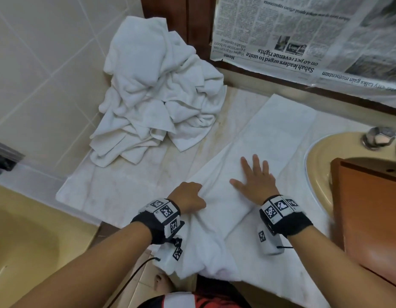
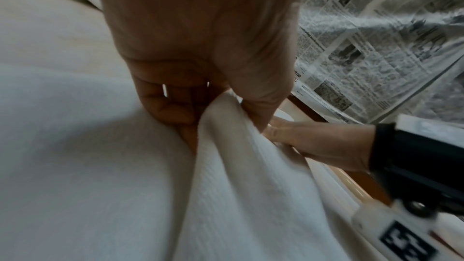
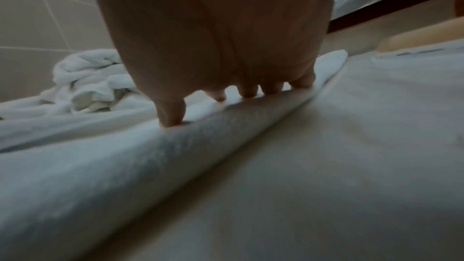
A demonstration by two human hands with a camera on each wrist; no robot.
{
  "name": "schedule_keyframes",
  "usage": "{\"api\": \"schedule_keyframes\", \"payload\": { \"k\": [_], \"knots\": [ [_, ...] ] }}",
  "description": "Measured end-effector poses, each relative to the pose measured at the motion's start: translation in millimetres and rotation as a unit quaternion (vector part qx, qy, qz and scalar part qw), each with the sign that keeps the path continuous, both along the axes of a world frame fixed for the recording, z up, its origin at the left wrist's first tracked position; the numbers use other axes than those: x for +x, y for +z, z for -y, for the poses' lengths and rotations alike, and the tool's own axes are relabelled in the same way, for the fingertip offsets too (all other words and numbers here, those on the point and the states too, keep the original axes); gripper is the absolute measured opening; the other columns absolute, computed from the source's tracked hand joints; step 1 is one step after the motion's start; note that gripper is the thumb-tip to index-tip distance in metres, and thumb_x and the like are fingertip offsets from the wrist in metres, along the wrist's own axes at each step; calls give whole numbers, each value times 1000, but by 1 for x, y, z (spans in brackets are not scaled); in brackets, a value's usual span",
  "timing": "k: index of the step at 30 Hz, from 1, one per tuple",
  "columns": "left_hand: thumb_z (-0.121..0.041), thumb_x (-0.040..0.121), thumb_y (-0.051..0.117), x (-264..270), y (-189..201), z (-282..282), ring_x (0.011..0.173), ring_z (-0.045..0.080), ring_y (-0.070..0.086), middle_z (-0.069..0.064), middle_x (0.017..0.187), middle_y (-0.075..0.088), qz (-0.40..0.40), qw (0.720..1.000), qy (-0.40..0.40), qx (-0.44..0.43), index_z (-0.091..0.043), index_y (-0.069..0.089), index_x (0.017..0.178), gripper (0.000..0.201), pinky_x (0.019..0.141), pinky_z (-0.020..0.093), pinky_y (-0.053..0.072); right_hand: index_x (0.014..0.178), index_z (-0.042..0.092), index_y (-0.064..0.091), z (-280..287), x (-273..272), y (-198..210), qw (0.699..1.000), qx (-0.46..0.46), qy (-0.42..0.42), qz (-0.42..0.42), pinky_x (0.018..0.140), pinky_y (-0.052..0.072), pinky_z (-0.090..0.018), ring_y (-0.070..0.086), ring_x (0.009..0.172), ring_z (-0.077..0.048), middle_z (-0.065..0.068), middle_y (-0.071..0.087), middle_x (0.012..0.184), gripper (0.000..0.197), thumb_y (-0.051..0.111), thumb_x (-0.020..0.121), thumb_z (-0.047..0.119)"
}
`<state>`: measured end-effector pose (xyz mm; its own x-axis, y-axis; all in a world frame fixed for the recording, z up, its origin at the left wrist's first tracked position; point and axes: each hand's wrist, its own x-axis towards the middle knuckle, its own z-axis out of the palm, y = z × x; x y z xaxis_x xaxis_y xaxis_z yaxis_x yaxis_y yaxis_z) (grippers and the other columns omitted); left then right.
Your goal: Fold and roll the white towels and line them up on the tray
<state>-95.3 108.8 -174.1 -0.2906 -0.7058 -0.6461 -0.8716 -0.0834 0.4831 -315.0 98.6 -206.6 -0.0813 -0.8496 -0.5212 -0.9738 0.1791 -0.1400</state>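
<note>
Long white towel (image 1: pixel 254 150) lies flat on marble counter (image 1: pixel 134 183) — near end hangs over front edge. Left hand (image 1: pixel 188 197) pinches bunched towel edge, fingers curled tight around fold (clear in left wrist view). Right hand (image 1: pixel 253 178) flat on towel, fingers spread, pressing down — grabs nothing. Pile of crumpled white towels (image 1: pixel 157 92) sits in back corner. Orange-brown tray (image 1: pixel 368 210) over sink (image 1: pixel 319 156), at right.
</note>
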Motion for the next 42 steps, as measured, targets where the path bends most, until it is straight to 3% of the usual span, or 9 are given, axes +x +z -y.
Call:
{"api": "schedule_keyframes", "payload": {
  "k": [5,8,14,21,26,32,36,39,42],
  "knots": [
    [-12,90,44,-17,12,27,105,30,53,13,122,53,11,999,15,-30,-7,49,123,33,81,29,41,152,35,-12,24,-19,2,999,9,-20,-31,118,7,-49,-17,146,-33,1,-26,158,82,25,89,73],
    [-17,86,49,-37,17,24,100,29,55,11,115,54,51,997,33,-53,-10,45,121,36,79,32,47,152,36,-12,41,-26,2,998,11,-39,-39,118,9,-49,-15,146,-34,2,-25,158,81,25,89,73],
    [-21,79,58,-46,6,0,95,26,55,3,106,53,109,988,-61,-86,-16,40,121,46,71,32,43,152,37,-11,54,-33,4,998,11,-40,-54,117,10,-49,-14,147,-33,2,-25,158,79,23,90,73],
    [-15,82,56,5,9,9,120,27,51,11,134,52,78,993,-83,27,-11,48,134,53,96,30,45,152,38,-9,64,-38,5,998,16,-39,-53,117,12,-50,-13,147,-33,3,-22,159,81,26,89,74],
    [-10,53,59,60,13,-1,100,31,66,12,108,69,-14,985,-62,159,-9,66,103,51,83,39,55,152,38,-7,66,-39,2,998,11,-44,-52,117,13,-51,-11,147,-33,4,-20,160,81,30,89,73],
    [-4,68,67,91,19,-1,75,20,54,1,77,60,110,976,-108,156,-13,60,78,15,61,23,41,152,37,-5,72,-37,3,997,1,-55,-55,116,13,-53,-9,147,-35,2,-17,161,81,35,90,70],
    [-25,71,81,85,21,11,86,20,62,2,95,67,184,967,-139,106,-11,66,97,33,68,25,46,153,36,-4,70,-34,2,997,-7,-59,-55,116,13,-53,-8,147,-35,1,-16,161,80,35,91,68],
    [-45,73,79,69,21,22,83,17,59,0,97,65,156,984,-74,44,-16,61,91,38,67,25,43,153,34,-4,59,-29,1,997,-17,-57,-52,117,13,-52,-8,147,-35,1,-16,161,79,33,92,67],
    [-51,79,71,45,16,32,113,19,54,0,127,56,102,995,-4,-3,-17,55,125,59,88,27,44,153,33,-5,38,-19,3,998,-14,-46,-41,117,13,-53,-9,147,-36,0,-18,161,80,32,92,68]
  ]
}}
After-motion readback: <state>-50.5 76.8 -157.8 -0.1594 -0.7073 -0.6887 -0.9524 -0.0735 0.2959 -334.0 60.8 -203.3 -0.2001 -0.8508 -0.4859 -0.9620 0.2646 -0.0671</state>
